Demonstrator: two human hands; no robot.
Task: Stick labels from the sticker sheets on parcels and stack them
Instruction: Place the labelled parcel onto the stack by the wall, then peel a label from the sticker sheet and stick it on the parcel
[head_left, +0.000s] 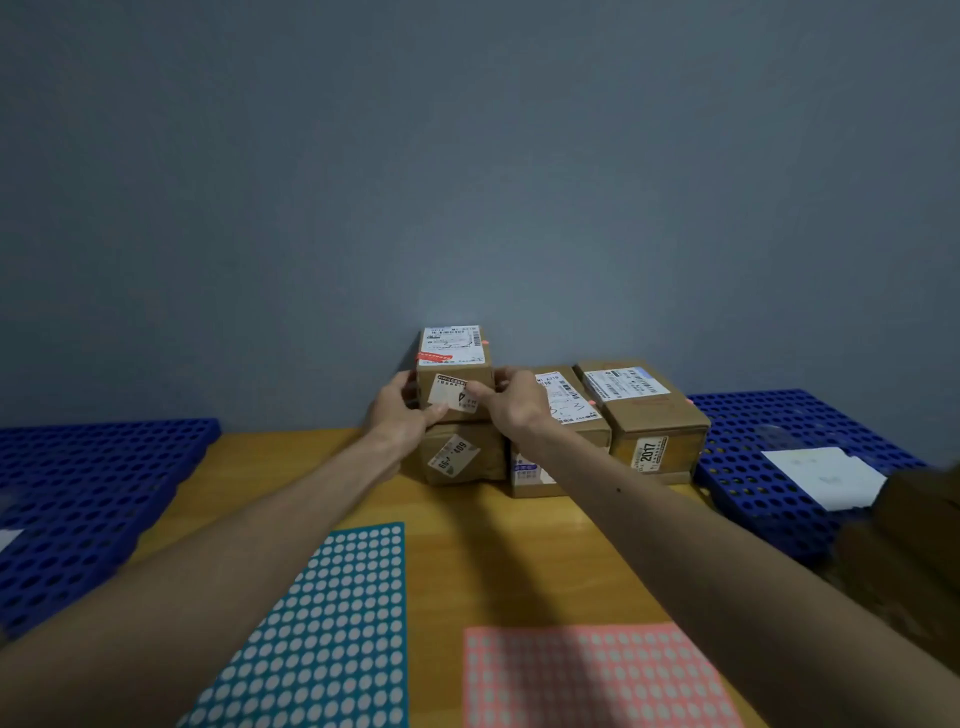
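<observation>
Top brown cardboard parcel (454, 376) at 12 o'clock is clamped at its sides by left hand (401, 411) and right hand (513, 404); judged light, stiff.

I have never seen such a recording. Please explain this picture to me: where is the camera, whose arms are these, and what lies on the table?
There is no machine here. The single picture comes from a camera worn on a person's head, looking forward and down, so both arms are that person's own. The left hand and the right hand grip the top parcel by its sides. It sits on a lower parcel by the wall. To its right stand a middle parcel and a right parcel. On the wooden table, nearer the camera, lie a teal sticker sheet and a pink sticker sheet. A left blue mat and a right blue mat, both perforated, flank the table.
</observation>
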